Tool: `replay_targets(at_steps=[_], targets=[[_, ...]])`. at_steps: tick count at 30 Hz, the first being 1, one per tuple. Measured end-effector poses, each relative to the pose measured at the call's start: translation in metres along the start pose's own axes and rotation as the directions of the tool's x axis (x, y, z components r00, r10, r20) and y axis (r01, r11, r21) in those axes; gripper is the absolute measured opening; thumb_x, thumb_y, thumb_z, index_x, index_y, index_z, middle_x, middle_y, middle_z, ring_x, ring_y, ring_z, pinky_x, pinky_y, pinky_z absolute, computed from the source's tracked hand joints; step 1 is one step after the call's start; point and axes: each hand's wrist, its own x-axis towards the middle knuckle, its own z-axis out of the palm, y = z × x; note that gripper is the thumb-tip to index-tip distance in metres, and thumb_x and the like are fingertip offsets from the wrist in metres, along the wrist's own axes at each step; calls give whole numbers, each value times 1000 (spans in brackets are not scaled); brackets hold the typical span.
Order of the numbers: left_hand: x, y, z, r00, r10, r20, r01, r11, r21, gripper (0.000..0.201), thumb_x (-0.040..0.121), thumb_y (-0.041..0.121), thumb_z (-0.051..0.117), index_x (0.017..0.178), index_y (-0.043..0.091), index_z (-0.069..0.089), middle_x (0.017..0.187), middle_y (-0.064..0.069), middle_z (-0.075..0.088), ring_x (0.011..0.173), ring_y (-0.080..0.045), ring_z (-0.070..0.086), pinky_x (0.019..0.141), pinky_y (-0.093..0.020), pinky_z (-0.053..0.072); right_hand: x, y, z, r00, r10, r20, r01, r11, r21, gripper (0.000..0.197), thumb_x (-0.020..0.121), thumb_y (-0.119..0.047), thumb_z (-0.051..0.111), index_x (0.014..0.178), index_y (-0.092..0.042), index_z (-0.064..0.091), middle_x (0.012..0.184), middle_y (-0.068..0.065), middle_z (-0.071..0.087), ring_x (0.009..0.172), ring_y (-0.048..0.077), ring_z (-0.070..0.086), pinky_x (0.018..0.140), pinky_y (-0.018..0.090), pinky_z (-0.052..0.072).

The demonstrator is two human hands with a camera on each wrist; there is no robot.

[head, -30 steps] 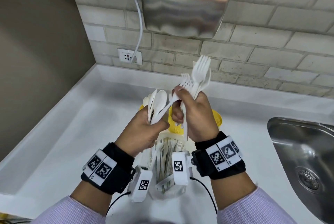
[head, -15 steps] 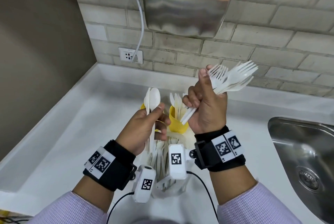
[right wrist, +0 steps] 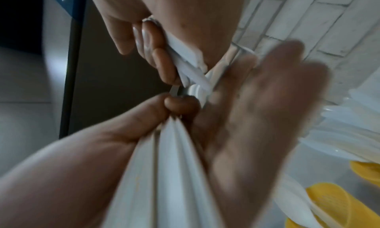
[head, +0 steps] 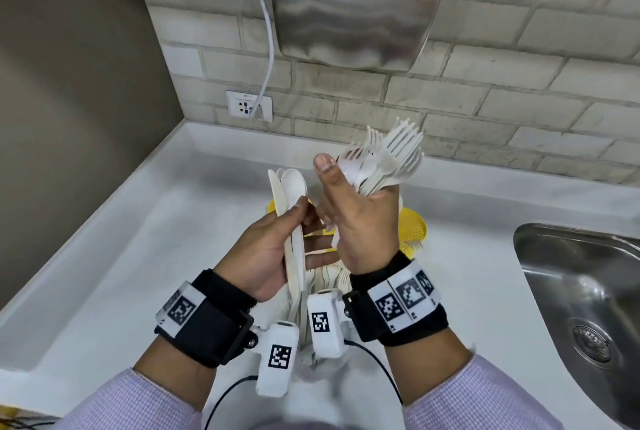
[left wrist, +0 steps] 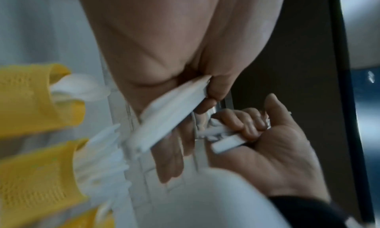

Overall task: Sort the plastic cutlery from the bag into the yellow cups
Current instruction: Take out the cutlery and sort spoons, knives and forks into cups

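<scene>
My left hand [head: 266,249] grips a white knife and spoon bundle [head: 289,194] upright, thumb across the handles. Close beside it, my right hand [head: 360,218] holds a bunch of white forks [head: 388,159], tines up and tilted right, thumb raised. In the left wrist view the right hand's fingers [left wrist: 244,122] curl round the fork handles [left wrist: 224,138]. Yellow cups [head: 414,228] stand behind the hands, mostly hidden; the left wrist view shows the yellow cups [left wrist: 33,101] holding white cutlery. The clear bag [head: 325,285] with more cutlery lies under my wrists.
The white counter [head: 138,256] meets a brick wall with a socket [head: 248,106] and a cable. A steel hand dryer [head: 356,3] hangs above. A steel sink [head: 581,298] is at the right. A brown wall closes the left side.
My right hand has swung the forks back from the right toward the left hand, tines now pointing more upward. The left hand has kept its bundle upright and tilted its palm inward.
</scene>
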Motion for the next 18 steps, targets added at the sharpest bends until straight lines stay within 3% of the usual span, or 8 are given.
replay_targets(at_steps=[2, 4, 7, 10, 12, 14, 16, 18], targets=[[-2, 3, 1, 998, 66, -18, -62, 983, 171, 31, 100, 42, 54, 88, 15, 63, 103, -23, 64, 82, -34, 66, 80, -51, 60, 4, -5, -7, 1000, 21, 4, -21, 1000, 2, 39, 92, -8, 74, 62, -26, 58, 47, -5, 41, 36, 14, 34, 42, 21, 37], [-4, 6, 3, 985, 170, -33, -147, 922, 358, 32, 101, 42, 47, 81, 23, 62, 78, -9, 64, 54, -16, 50, 58, -36, 49, 7, -6, -15, 999, -9, 32, 11, 997, -70, 28, 90, -10, 76, 68, -23, 64, 51, -6, 48, 39, 11, 39, 46, 21, 38], [-2, 7, 0, 964, 257, -61, -194, 847, 495, 32, 107, 37, 45, 77, 32, 54, 62, 12, 42, 51, -10, 33, 52, -29, 29, 6, -5, -24, 993, -53, 104, 70, 983, -168, 14, 87, -11, 78, 79, -20, 70, 61, -10, 62, 47, 1, 52, 51, 16, 41], [-3, 10, 8, 930, 368, -18, -292, 765, 574, 30, 108, 25, 44, 99, 46, 64, 64, 4, 43, 59, -19, 38, 47, -31, 29, 1, -3, -26, 983, -47, 176, 79, 982, -174, 18, 88, 1, 75, 85, -17, 72, 63, -10, 66, 49, -1, 57, 52, 11, 43], [-4, 10, 12, 910, 415, 4, -329, 716, 616, 34, 107, 15, 44, 122, 40, 62, 76, 5, 52, 85, -21, 49, 64, -37, 40, -3, 0, -25, 977, -16, 213, 61, 977, -202, 11, 88, 2, 74, 90, -8, 72, 60, -12, 65, 48, 0, 57, 52, 12, 43], [-2, 9, 9, 903, 428, 33, -338, 663, 668, 30, 106, 23, 46, 132, 32, 59, 95, 20, 67, 93, -16, 60, 74, -24, 51, -5, 4, -23, 977, 7, 211, 41, 974, -222, 8, 88, -2, 76, 94, -6, 73, 64, -13, 66, 55, 0, 59, 58, 15, 45], [-1, 6, 3, 902, 429, 53, -334, 615, 714, 32, 103, 30, 47, 133, 30, 58, 121, 13, 69, 113, -8, 64, 98, -30, 50, -6, 7, -21, 979, 12, 203, 31, 978, -204, 9, 88, -1, 76, 95, -5, 73, 75, -7, 72, 67, 4, 66, 66, 21, 51], [1, 5, 0, 897, 440, 38, -315, 578, 753, 25, 103, 25, 48, 125, 29, 60, 119, 11, 70, 114, -4, 63, 101, -35, 50, -7, 9, -17, 983, 6, 183, 31, 979, -203, 10, 88, -1, 77, 96, -6, 74, 85, 5, 77, 80, 16, 73, 76, 30, 58]])
